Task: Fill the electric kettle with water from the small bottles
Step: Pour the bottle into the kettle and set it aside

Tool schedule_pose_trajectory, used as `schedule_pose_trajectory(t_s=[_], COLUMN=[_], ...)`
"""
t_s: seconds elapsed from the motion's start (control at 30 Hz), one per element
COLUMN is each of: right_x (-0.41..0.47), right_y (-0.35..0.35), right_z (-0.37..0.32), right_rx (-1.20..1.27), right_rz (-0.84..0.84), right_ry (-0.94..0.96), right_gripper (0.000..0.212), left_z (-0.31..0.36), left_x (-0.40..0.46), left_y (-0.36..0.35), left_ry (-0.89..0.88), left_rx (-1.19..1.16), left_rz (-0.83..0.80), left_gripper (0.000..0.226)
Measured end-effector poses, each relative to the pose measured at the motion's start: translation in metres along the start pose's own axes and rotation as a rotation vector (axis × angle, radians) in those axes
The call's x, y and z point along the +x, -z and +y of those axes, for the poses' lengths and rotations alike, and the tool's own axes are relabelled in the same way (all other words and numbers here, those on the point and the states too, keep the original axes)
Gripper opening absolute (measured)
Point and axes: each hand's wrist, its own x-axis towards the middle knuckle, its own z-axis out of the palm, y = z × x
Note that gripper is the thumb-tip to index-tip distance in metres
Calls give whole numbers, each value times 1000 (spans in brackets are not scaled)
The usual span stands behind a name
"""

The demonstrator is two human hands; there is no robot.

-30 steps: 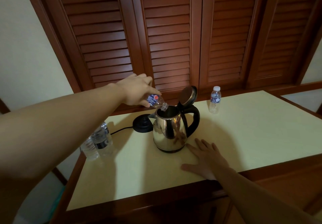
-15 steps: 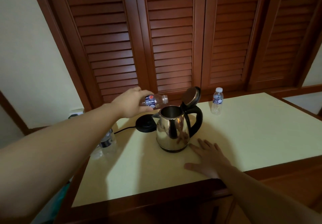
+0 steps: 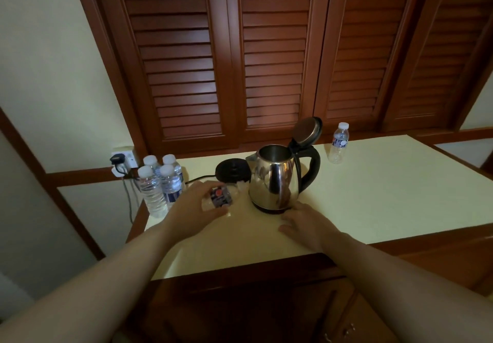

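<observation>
Now left hand (image 3: 190,210) grips small bottle (image 3: 221,197) beside lid-up kettle (image 3: 276,180).

Silver kettle (image 3: 274,180) — black handle (image 3: 310,166) — cream table (image 3: 373,196).

Both of the person's forearms are bare, with no sleeve showing anywhere along them up to the picture's lower edge. The left hand (image 3: 190,210) and the right hand (image 3: 306,222) are bare too, without gloves, and the wrists carry nothing.
</observation>
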Motion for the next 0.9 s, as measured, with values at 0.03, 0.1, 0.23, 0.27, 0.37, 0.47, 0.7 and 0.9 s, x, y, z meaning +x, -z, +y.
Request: schedule_pose_trajectory(t_s=[0.03, 0.1, 0.23, 0.27, 0.37, 0.47, 0.7, 0.9], right_x=[-1, -5, -10, -9, -7, -8, -13, -9], right_y=[1, 6, 22, 27, 39, 47, 61, 87], right_z=[-3, -12, -35, -41, -51, -53, -30, 12], right_rx=[0, 55, 316, 374, 500, 573, 677, 671], right_rz=[0, 62, 290, 316, 289, 245, 201, 156], right_ry=[10, 46, 75, 70, 53, 68, 126, 192], right_gripper=[29, 23, 24, 23, 23, 25, 26, 32], left_z=[-2, -3, 1, 4, 15, 22, 38, 74], left_x=[-4, -9, -9, -8, -2, 1, 10, 22], left_y=[-3, -7, -18, -21, -29, -35, -42, -52], left_ry=[8, 19, 0, -10, -52, -65, -75, -28], left_rx=[-8, -26, -40, -45, -65, -82, -89, -196], left_rz=[-13, -35, -84, -96, -125, -144, -162, -186], left_gripper=[58, 58, 59, 59, 57, 56, 57, 47])
